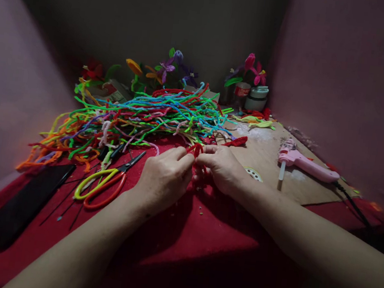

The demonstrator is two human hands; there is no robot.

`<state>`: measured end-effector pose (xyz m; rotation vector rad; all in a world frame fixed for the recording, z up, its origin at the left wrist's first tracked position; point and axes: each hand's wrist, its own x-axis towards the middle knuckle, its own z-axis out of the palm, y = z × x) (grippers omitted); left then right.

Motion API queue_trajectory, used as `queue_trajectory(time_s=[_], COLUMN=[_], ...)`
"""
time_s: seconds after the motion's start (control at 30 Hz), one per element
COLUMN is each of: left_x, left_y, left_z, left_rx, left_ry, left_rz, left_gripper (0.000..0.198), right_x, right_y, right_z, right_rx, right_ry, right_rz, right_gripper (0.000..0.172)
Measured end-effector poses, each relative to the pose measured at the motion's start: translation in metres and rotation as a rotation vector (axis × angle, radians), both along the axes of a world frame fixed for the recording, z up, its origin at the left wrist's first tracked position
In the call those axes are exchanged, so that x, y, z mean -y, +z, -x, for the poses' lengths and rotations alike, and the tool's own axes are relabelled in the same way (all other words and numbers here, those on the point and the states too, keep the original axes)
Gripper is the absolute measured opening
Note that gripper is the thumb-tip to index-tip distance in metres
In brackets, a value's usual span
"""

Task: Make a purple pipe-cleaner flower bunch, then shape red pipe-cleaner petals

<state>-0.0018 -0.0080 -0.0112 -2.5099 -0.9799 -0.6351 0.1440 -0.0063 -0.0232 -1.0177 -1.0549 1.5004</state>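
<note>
Near the middle of the table, a red pipe cleaner [197, 150], bent into a small loop, is pinched between both hands. My left hand [168, 177] is closed on it from the left, with the back of the hand facing me. From the right, my right hand [220, 167] grips the same piece with thumb and fingers; part of it is hidden behind the fingers. Scissors [103, 183] with yellow and red handles lie left of my left hand. A large heap of coloured pipe cleaners [147, 113] spreads just beyond the hands.
A pink glue gun [310, 165] rests on a cardboard sheet [263, 157] at right, its cord [352, 203] trailing off the edge. At left lies a black phone-like slab [18, 209] by thin dark wires. Pipe-cleaner flowers [166, 69] stand along the back wall.
</note>
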Motion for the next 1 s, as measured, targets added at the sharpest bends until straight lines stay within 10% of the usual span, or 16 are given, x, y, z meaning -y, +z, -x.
queue_trajectory(time_s=[1.0], left_x=[0.02], left_y=[-0.005], left_z=[-0.014], left_rx=[-0.196], left_ry=[0.123], left_rz=[-0.143], left_gripper=[0.015], right_x=[0.002], right_y=[-0.001], right_z=[0.003], right_rx=[-0.039], right_ry=[-0.054], right_rz=[0.042], right_gripper=[0.015])
